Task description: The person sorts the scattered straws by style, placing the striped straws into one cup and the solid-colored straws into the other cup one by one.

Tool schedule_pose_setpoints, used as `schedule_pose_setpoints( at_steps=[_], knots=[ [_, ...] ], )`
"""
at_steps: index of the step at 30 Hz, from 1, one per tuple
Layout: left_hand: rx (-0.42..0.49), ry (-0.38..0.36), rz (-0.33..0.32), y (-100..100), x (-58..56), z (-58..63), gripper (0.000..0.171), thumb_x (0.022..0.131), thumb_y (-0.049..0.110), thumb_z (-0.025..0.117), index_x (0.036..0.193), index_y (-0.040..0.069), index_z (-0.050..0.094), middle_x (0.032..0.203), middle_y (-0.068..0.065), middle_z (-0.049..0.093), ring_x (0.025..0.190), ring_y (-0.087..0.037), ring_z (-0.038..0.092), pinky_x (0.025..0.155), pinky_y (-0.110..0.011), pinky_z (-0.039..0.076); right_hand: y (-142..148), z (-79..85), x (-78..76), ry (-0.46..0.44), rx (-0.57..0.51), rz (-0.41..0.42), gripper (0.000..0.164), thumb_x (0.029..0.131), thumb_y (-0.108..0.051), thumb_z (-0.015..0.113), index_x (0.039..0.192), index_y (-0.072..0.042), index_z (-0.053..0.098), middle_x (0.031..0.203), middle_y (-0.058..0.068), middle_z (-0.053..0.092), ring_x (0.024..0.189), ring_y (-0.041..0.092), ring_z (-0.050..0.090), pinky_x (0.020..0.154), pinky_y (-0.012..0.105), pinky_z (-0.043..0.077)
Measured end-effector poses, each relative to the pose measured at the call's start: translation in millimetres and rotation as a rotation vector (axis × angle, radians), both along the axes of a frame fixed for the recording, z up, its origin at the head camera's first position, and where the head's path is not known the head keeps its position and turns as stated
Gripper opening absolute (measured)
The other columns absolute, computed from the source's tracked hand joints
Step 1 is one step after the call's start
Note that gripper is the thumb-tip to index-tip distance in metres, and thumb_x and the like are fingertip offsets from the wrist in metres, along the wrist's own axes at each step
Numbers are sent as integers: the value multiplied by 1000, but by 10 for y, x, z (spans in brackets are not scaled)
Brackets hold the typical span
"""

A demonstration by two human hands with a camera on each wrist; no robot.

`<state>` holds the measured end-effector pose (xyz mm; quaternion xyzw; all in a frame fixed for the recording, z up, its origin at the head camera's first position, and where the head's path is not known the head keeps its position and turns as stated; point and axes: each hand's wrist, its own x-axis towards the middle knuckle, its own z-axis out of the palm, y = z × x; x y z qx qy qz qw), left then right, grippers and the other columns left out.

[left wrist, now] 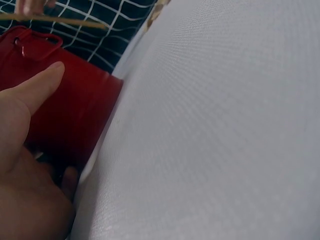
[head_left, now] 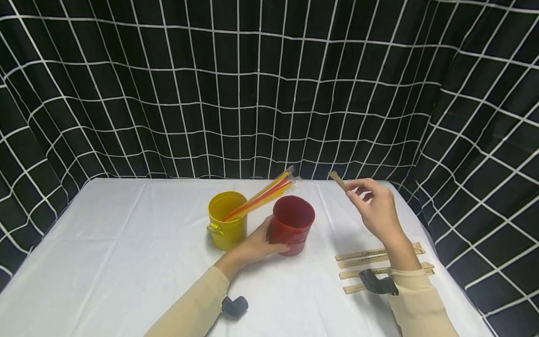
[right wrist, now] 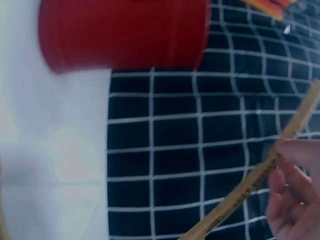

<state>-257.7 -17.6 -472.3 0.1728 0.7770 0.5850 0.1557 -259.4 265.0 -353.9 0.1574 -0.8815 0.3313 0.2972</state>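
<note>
My left hand point(head_left: 258, 243) holds the small red bucket point(head_left: 292, 227) round its left side, the thumb across the front. The bucket stands upright on the white table, its mouth facing up. In the left wrist view the thumb lies below the bucket's wire handle point(left wrist: 37, 47). My right hand point(head_left: 376, 210) is raised to the right of the bucket and pinches a long, thin brown paper packet point(head_left: 338, 180) between thumb and fingers. Dark print runs along this packet point(right wrist: 240, 195) in the right wrist view; its contents are hidden.
Left of the red bucket stands a yellow bucket point(head_left: 229, 234) with several orange and yellow straws point(head_left: 263, 194) in clear wrapping, leaning right. Several more brown paper packets point(head_left: 349, 257) lie side by side under the right forearm. A black grid-patterned curtain point(head_left: 248, 93) hangs behind the table point(head_left: 105, 262).
</note>
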Motion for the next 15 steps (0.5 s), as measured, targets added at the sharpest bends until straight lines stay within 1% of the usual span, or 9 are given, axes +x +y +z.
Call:
schedule_pose_setpoints(
  at_steps=[3,6,7,8,10,13,15],
  knots=[
    [-3,4,-5,-6,3,18,95,86,31,80,161,21,23,165,-1,35,155,-23,30,127,-51,28,-50,97,55,98,-165,63,16,87,11,69,102,6,71,93,1,72,83,-6,55,70,11,46],
    [1,7,-11,-13,10,44,93,86,30,79,160,21,23,164,0,37,154,-23,31,126,-52,28,-98,203,132,174,-342,157,17,85,17,67,102,13,67,95,-15,70,87,-4,62,75,10,49],
    [3,7,-12,-15,13,51,92,87,30,78,160,21,23,163,0,37,154,-23,31,126,-52,29,-112,239,161,196,-403,193,18,85,18,66,103,14,67,96,-16,70,88,-2,64,76,11,51],
    [2,7,-13,-16,14,56,92,87,29,78,160,21,23,163,0,37,154,-23,32,126,-52,29,-124,270,188,216,-476,234,19,85,18,65,103,14,67,96,-16,70,89,0,66,77,11,52],
    [0,4,-15,-18,23,62,92,87,29,78,160,22,23,163,0,37,154,-23,32,126,-52,29,-154,338,250,258,-629,308,19,85,19,65,103,13,67,94,-10,73,87,4,68,76,12,54],
    [1,2,-16,-17,31,63,93,87,30,78,161,22,22,164,0,36,154,-22,31,127,-51,28,-205,430,342,328,-857,402,19,84,19,65,101,11,68,89,3,74,78,10,68,69,15,54],
    [2,-1,-17,-19,38,61,93,87,30,78,161,22,22,164,1,36,154,-22,31,127,-51,28,-241,484,409,363,-967,441,18,84,20,64,100,12,67,86,8,73,73,14,67,64,18,54]
  ],
)
